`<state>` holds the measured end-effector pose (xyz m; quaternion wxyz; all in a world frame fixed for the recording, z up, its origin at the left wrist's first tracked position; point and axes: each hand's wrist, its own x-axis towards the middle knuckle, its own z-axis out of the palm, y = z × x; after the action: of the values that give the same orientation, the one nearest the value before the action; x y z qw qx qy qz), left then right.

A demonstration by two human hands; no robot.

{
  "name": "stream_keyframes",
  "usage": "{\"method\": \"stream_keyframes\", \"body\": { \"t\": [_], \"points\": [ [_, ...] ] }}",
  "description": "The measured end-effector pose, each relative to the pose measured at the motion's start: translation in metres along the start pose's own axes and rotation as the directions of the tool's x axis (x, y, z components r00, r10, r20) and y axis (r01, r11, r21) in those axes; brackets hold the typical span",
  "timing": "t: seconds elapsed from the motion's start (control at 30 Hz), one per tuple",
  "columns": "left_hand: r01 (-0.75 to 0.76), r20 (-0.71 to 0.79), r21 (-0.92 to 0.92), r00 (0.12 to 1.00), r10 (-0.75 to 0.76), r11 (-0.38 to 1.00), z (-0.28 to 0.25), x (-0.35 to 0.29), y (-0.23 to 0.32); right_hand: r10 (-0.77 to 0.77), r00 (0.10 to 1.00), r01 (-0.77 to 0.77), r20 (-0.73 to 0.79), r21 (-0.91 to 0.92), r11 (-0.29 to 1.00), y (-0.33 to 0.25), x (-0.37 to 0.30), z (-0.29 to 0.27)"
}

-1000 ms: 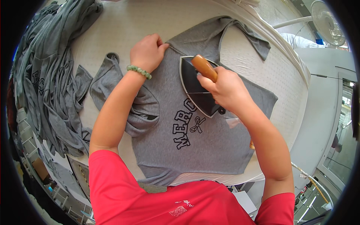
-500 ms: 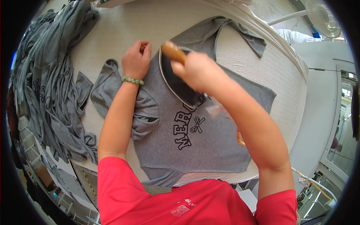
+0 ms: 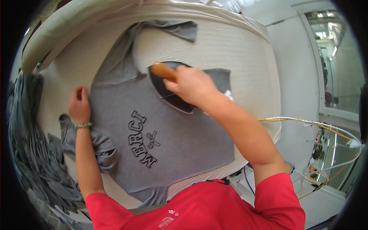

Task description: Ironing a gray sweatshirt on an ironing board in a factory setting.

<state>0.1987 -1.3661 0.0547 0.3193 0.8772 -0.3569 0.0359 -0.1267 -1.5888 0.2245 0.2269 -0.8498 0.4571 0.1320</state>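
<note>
My right hand [image 3: 194, 86] is closed around the wooden handle [image 3: 164, 71] of a black iron [image 3: 168, 94]. The iron rests on the upper right part of a grey sweatshirt [image 3: 191, 142], which lies spread with dark outlined lettering and a small bow on its front. Beside the sweatshirt's left edge is my left hand [image 3: 79, 107], its fingers curled in a loose fist with nothing seen in them. A green bead bracelet [image 3: 83, 125] circles that wrist. One sleeve [image 3: 103, 145] lies bunched by my left forearm; the other stretches out at the far side.
Under the sweatshirt is a table with a pale, wrinkled cloth cover [image 3: 245, 57]. A heap of grey garments [image 3: 25, 119] hangs over its left side. White and yellow cables [image 3: 299, 119] loop off to the right. A pale padded roll [image 3: 73, 28] curves along the far left.
The iron has moved off the lettering, toward the sweatshirt's upper right, with my right hand still on it. My view has swung right. My left hand remains curled beside the garment.
</note>
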Motion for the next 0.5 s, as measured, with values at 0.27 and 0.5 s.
{"method": "stream_keyframes", "body": {
  "t": [0.27,0.5],
  "points": [
    [0.145,0.203,-0.008,0.969,-0.141,0.989,-0.022,0.003,0.008,0.181,0.983,-0.173,-0.038,0.153,0.973,0.115,-0.002,-0.024],
    [-0.461,0.264,-0.256,0.812,0.520,0.850,0.044,-0.087,0.241,0.523,0.852,-0.477,0.031,0.458,0.750,0.230,-0.027,-0.053]
  ]
}}
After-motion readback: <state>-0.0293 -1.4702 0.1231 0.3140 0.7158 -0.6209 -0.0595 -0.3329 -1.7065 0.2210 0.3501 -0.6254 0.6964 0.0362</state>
